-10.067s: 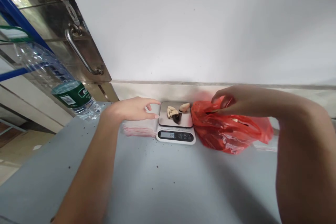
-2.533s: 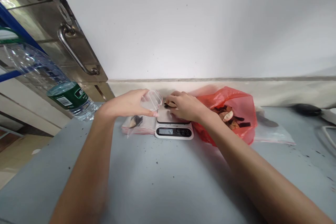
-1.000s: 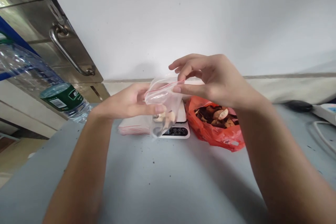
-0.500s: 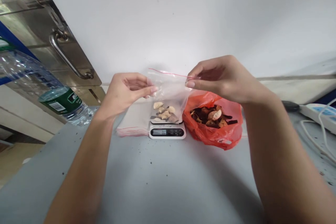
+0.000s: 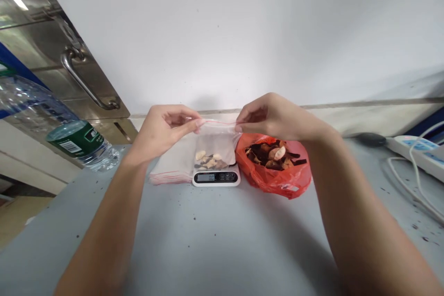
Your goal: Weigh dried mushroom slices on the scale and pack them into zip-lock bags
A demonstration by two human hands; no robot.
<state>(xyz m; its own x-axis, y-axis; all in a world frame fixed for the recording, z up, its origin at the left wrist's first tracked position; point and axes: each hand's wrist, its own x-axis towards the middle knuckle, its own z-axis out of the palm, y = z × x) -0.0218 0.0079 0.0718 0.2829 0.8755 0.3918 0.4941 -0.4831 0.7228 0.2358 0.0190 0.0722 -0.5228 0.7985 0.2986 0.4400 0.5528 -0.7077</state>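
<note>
Both hands pinch the top edge of a small clear zip bag (image 5: 215, 143) with a red seal line. My left hand (image 5: 166, 125) grips its left corner and my right hand (image 5: 268, 116) grips its right corner. The bag hangs upright above a small white digital scale (image 5: 216, 177) and holds a few pale and dark dried pieces at its bottom. Just right of the scale sits an open red plastic bag (image 5: 277, 175) full of similar dried pieces. A flat stack of empty zip bags (image 5: 169, 171) lies left of the scale.
A plastic water bottle (image 5: 65, 132) lies at the left on the grey table (image 5: 215, 240). Behind it is a steel door with a handle (image 5: 83, 81). A white power strip with cables (image 5: 416, 152) and a dark object (image 5: 369, 138) sit at the right. A white wall stands close behind.
The zip bag, held higher and stretched wide half a second ago, has come down over the scale with both hands closer together on its top edge.
</note>
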